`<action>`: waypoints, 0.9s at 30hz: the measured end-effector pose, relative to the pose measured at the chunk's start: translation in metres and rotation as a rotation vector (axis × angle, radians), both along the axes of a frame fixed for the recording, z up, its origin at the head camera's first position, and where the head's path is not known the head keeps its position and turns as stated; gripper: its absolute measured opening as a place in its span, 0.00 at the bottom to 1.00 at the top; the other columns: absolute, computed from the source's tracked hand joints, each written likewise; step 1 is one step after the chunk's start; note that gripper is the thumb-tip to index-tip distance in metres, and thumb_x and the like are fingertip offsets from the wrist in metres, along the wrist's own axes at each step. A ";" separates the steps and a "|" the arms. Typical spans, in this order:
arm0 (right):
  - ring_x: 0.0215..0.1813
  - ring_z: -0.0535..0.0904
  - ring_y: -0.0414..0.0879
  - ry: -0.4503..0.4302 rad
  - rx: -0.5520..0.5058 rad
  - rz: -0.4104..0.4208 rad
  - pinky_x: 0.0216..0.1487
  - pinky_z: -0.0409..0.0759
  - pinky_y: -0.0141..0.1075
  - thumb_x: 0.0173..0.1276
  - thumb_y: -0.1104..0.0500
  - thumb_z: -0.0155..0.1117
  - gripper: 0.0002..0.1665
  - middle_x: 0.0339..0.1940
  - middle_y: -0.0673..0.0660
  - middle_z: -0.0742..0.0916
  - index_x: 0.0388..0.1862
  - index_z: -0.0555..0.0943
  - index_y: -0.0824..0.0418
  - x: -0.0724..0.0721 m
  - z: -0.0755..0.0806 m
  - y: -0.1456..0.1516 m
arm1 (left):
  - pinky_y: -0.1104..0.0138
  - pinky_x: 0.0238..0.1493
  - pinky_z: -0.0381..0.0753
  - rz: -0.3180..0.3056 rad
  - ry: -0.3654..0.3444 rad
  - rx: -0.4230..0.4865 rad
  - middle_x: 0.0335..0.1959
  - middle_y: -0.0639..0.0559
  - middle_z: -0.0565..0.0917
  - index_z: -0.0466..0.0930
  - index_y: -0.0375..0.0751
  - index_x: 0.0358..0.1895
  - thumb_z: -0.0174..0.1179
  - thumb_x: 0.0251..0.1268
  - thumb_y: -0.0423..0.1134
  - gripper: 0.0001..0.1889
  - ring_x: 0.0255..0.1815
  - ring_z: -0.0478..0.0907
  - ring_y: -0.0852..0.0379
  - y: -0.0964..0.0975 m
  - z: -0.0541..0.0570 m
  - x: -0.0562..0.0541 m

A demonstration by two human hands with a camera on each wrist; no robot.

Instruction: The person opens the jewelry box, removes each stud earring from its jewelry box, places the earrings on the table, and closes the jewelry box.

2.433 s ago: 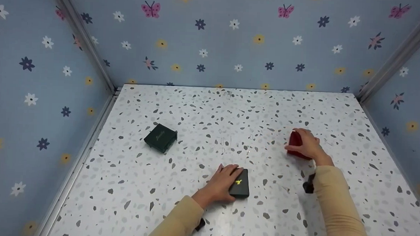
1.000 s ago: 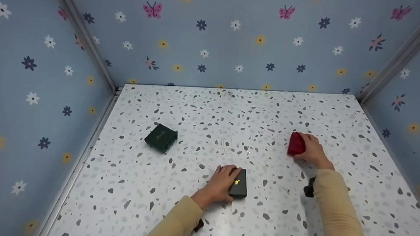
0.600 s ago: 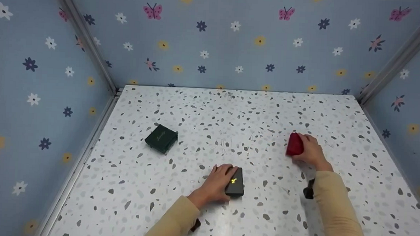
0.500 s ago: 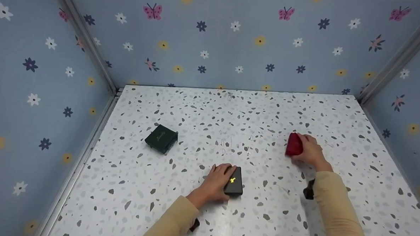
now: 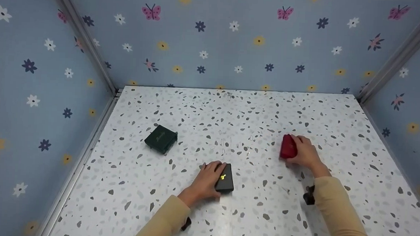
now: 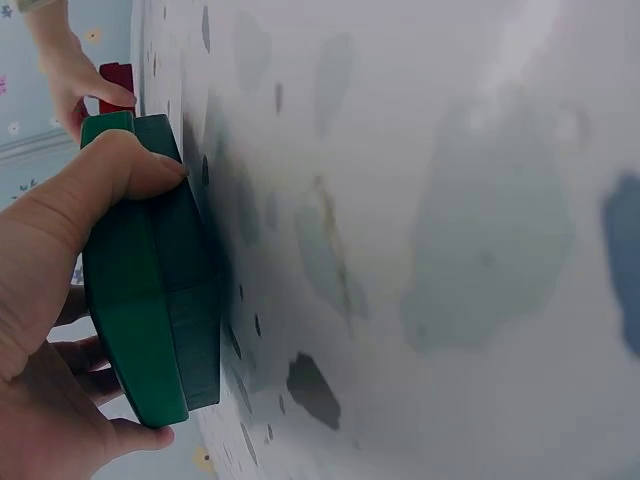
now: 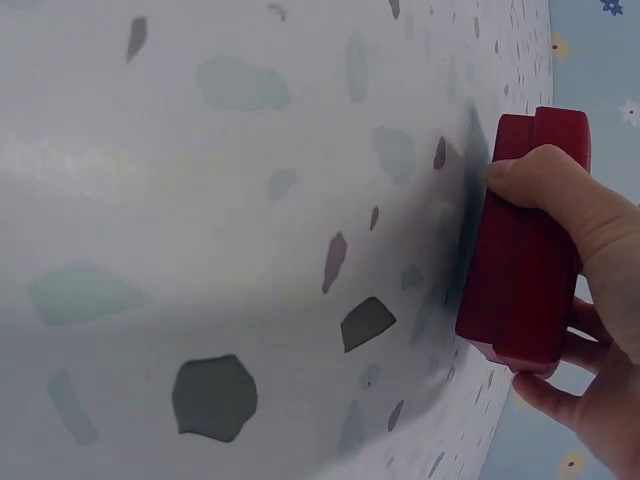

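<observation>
My left hand (image 5: pixel 204 181) grips a small green jewellery box (image 5: pixel 225 180) with a gold emblem on its lid, at the near middle of the table. In the left wrist view the thumb lies on one end of this green box (image 6: pixel 150 290) and fingers reach round the other; its lid is closed. Over on the right, my right hand (image 5: pixel 305 152) holds a red jewellery box (image 5: pixel 287 147) by its ends. The right wrist view shows the red box (image 7: pixel 525 250) closed, low at the tabletop, thumb across one end and fingertips at the other.
A dark green square box (image 5: pixel 161 139) with faint lettering lies at the left, turned at an angle. The speckled white table (image 5: pixel 210 114) is bounded by blue flowered panels (image 5: pixel 220 37) at the back and sides, with metal rails (image 5: pixel 82 38) in the corners.
Both boxes have moved left with my hands, the red one also slightly nearer and the green one slightly farther. The red box showed a darker face at first; the square box has stayed put.
</observation>
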State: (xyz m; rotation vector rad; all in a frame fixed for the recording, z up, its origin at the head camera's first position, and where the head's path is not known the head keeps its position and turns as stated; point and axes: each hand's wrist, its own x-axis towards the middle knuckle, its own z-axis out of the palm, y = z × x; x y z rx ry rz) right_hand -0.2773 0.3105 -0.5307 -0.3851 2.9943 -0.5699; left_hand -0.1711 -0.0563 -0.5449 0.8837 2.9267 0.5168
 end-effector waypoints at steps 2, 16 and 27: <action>0.57 0.59 0.65 0.002 -0.001 0.003 0.52 0.62 0.59 0.40 0.53 0.74 0.57 0.59 0.72 0.63 0.66 0.55 0.67 0.002 0.001 -0.003 | 0.47 0.58 0.56 0.008 -0.002 0.008 0.60 0.40 0.61 0.55 0.35 0.65 0.72 0.30 0.50 0.53 0.61 0.58 0.46 -0.004 0.000 0.000; 0.56 0.61 0.64 0.019 0.001 0.047 0.50 0.66 0.57 0.39 0.54 0.74 0.57 0.59 0.71 0.64 0.66 0.56 0.65 0.028 0.005 -0.024 | 0.46 0.60 0.52 0.075 -0.056 0.006 0.61 0.39 0.59 0.53 0.36 0.66 0.71 0.31 0.48 0.53 0.62 0.56 0.45 -0.028 0.001 -0.001; 0.54 0.64 0.60 0.106 0.016 0.139 0.46 0.69 0.54 0.35 0.52 0.76 0.56 0.56 0.68 0.68 0.64 0.60 0.65 0.052 0.007 -0.041 | 0.46 0.61 0.49 0.133 -0.085 0.010 0.62 0.39 0.58 0.52 0.36 0.66 0.72 0.33 0.50 0.53 0.63 0.54 0.44 -0.050 0.002 0.001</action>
